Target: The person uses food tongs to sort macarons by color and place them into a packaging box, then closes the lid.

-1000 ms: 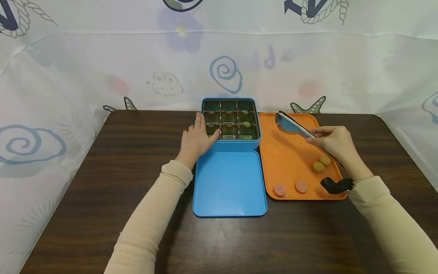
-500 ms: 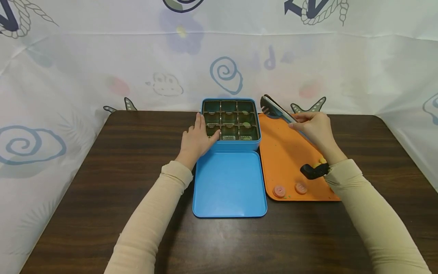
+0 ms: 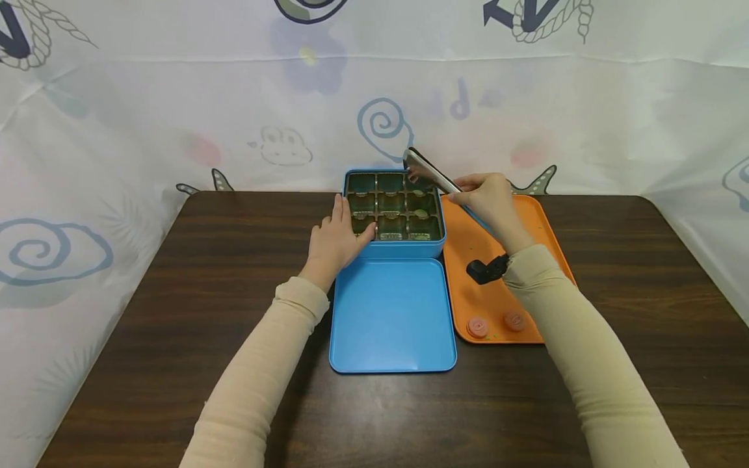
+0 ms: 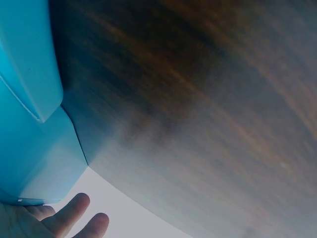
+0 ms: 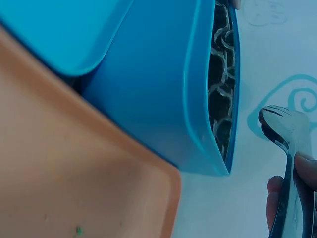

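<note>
1. Underneath everything lies a dark brown wooden table, its grain running left to right, and a pale cloth backdrop printed with spirals, ropes and starfish closes off the far side and both flanks.
2. My left hand rests with straight, relaxed fingers against the left wall of the blue tin, which sits at the far middle of the table; its inside is divided into nine compartments, a few of which hold small pale pieces.
3. My right hand pinches a pair of metal tongs between fingers and thumb, with the tongs' tips raised over the tin's far right corner; I cannot tell whether the tips carry anything.
4. Just in front of the tin, touching its near wall, lies the flat blue lid.
5. To the right of both sits an orange tray, touching the tin's right side, with two pink round sweets side by side near its near edge.
6. Long beige sleeves cover both my forearms, and a black wrist device hangs at my right wrist above the tray.
</note>
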Tool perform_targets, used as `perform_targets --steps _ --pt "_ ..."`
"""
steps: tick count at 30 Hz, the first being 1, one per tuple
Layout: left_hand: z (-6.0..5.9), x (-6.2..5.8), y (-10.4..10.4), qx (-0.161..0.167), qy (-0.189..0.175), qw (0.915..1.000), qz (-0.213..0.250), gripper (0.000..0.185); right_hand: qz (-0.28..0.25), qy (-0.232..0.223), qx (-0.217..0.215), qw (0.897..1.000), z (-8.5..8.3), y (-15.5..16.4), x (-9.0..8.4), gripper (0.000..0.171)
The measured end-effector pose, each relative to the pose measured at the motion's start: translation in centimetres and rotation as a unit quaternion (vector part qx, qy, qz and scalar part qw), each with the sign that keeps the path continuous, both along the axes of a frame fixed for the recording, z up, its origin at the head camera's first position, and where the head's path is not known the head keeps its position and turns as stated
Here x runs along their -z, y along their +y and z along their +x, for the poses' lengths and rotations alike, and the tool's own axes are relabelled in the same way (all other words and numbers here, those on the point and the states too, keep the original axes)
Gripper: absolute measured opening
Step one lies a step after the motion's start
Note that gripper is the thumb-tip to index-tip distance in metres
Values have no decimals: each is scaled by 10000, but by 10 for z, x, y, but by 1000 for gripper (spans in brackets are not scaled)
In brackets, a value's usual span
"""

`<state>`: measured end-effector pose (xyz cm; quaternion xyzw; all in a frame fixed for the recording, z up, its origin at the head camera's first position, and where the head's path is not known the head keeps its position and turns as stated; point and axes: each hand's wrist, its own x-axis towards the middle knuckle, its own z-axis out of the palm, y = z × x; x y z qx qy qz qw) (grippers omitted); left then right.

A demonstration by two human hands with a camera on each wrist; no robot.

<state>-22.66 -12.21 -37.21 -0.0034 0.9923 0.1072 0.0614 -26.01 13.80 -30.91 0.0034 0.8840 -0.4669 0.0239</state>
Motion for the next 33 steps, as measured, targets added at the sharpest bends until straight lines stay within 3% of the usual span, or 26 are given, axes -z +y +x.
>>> perform_targets --steps 17,25,33 --pt "1 0 2 48 58 10000 -28 88 98 -194 -15 9998 -13 -31 16 37" --pt "1 -2 2 38 73 10000 -5 87 80 -164 62 9998 -13 -34 15 46" --pt "1 -1 1 40 80 10000 -23 87 -281 -281 63 9992 -9 -24 11 51"
